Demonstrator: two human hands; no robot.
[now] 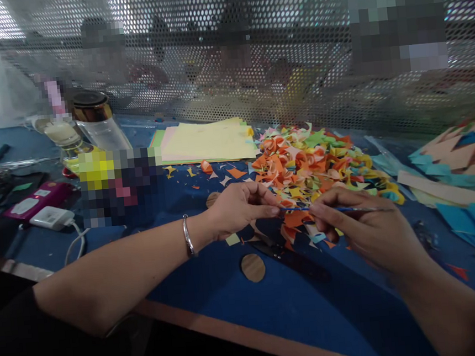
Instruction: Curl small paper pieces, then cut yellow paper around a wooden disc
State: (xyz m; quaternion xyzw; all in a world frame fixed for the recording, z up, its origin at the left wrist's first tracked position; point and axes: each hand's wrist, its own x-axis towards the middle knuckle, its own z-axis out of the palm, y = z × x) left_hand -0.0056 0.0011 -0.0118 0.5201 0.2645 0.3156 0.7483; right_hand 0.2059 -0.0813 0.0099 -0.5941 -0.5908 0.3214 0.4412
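Observation:
A thin blue stick [295, 209] runs nearly level between my two hands, its exact kind unclear. My left hand [240, 206] pinches its left end between thumb and fingers. Farther along, my right hand [360, 220] grips the same stick, with the rear part stretching back over the hand. Just behind my fingers rises a heap of colourful cut paper scraps [303, 164]. Below the hands lies a dark, long-handled tool, perhaps scissors [298, 258], partly in shadow. A round cardboard-brown disc [253, 268] rests near it, and another disc [212, 200] is partly covered by my left hand.
Coloured paper sheets [207, 141] are stacked at the back. To the left stand a clear bottle [106, 126], a magenta case [37, 200] and a white charger [56, 217] with its cable. Folded paper pieces [464, 163] lie right. A perforated metal screen [291, 35] closes the back.

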